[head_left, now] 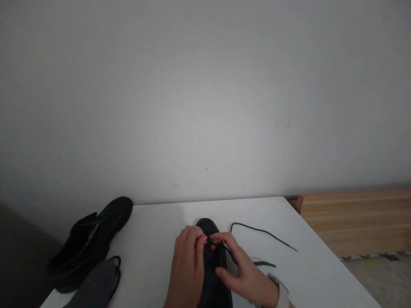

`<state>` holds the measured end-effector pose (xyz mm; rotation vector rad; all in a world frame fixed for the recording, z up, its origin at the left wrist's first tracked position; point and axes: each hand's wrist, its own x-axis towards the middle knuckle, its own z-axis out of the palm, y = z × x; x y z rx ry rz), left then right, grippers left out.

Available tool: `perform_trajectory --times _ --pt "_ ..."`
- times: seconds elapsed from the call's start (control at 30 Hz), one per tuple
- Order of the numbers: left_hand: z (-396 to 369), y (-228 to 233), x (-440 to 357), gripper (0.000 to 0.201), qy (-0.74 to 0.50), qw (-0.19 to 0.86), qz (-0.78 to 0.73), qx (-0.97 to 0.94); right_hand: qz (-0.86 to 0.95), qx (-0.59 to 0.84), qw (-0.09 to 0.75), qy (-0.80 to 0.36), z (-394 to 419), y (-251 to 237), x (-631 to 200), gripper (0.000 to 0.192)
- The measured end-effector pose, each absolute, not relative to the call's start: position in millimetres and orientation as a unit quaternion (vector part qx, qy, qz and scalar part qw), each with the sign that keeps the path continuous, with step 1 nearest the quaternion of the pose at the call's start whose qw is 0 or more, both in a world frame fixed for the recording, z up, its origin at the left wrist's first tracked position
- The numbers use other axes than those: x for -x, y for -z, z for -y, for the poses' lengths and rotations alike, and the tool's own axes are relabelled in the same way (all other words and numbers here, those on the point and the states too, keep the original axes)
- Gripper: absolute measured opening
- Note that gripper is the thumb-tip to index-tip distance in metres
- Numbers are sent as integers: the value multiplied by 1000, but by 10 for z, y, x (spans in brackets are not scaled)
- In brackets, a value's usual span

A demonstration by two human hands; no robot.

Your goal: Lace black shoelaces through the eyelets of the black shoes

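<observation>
My feed is dim: a soft glow lights the middle of the wall (207,107), fading into a dark lower-left corner. I make out little detail in the black shoe (213,284).

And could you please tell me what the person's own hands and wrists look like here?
The left hand is bare, with no glove, and no sleeve shows on its visible wrist. The right hand is ungloved too, with a pale band around the wrist and a greyish piece on it, possibly a watch.
</observation>
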<state>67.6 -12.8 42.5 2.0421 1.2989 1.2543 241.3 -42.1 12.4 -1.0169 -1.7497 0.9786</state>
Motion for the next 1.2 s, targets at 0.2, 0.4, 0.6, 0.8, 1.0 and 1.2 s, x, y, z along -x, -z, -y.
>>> perform_trajectory --times 0.2,0.4,0.6,0.8,1.0,1.2 --pt "143 -802 -357 19 -554 215 -453 -665 714 401 426 -384 465 -224 -2427 43" --pt "126 -713 -425 17 -512 277 -389 -714 636 380 520 -425 420 -245 -2229 34" --pt "70 -583 -431 13 -494 321 -396 -705 502 433 596 -454 196 -345 -2042 29" --pt "18 -235 -388 41 -392 415 -484 -663 462 468 615 -435 -23 -335 -2014 34" --pt "-25 -61 -355 32 -392 516 -482 -590 494 490 581 -421 0 -161 -2007 22" --pt "-130 -132 -252 27 -428 585 -456 -516 603 524 492 -346 101 -194 -2009 8"
